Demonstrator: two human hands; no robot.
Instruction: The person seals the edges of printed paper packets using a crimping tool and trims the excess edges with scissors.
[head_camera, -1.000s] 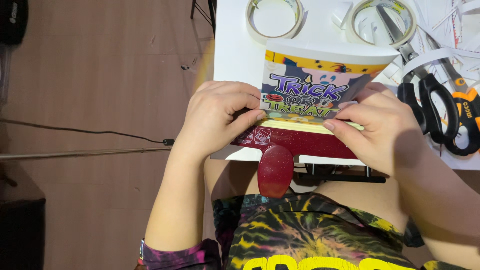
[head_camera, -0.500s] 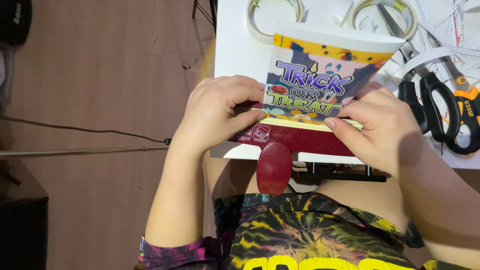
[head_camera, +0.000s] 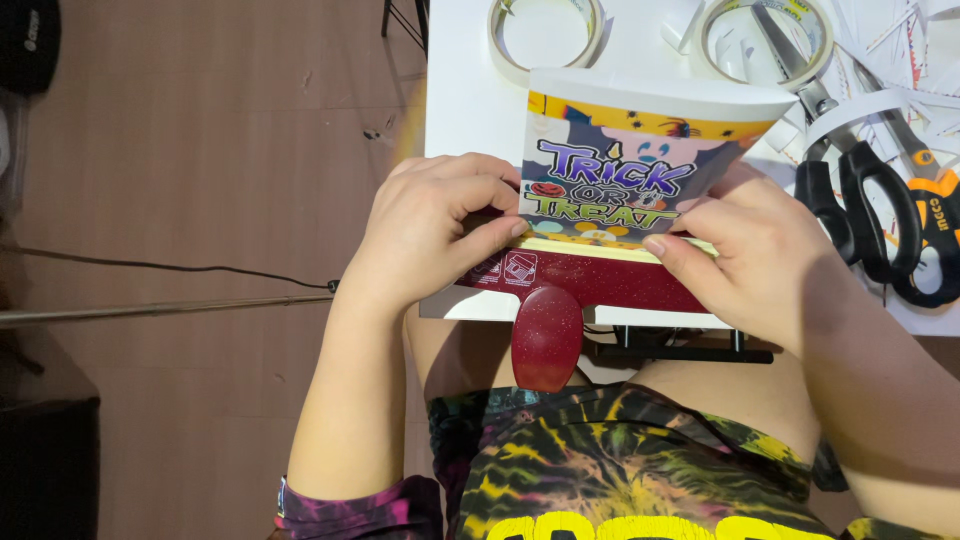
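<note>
Brown wooden floor (head_camera: 200, 200) fills the left side of your view, with a thin dark cable (head_camera: 150, 265) running across it, and the white tabletop (head_camera: 470, 110) reaches in from the top right. Your lap, in a yellow-and-black tie-dye shirt (head_camera: 620, 470), shows at the bottom. At the near edge of the tabletop you hold a printed paper bag (head_camera: 630, 170), purple, yellow and orange with cartoon lettering, its white upper fold tipped away from you. Under its lower edge lies a dark red glittery box (head_camera: 590, 280), and a rounded red flap (head_camera: 546, 340) hangs from it over the tabletop's edge. Your left hand (head_camera: 430, 235) is closed on the bag's left side, thumb and fingers pinching the paper where it meets the red box. Your right hand (head_camera: 750, 255) is closed on the bag's lower right corner, thumb pressed along the seam between bag and box. Black-handled scissors (head_camera: 860, 210) lie just beside your right hand, with an orange-and-black tool (head_camera: 935, 235) next to them. Two tape rolls (head_camera: 545, 30) sit behind the bag, the right one (head_camera: 765, 30) among white paper strips (head_camera: 870, 105).
</note>
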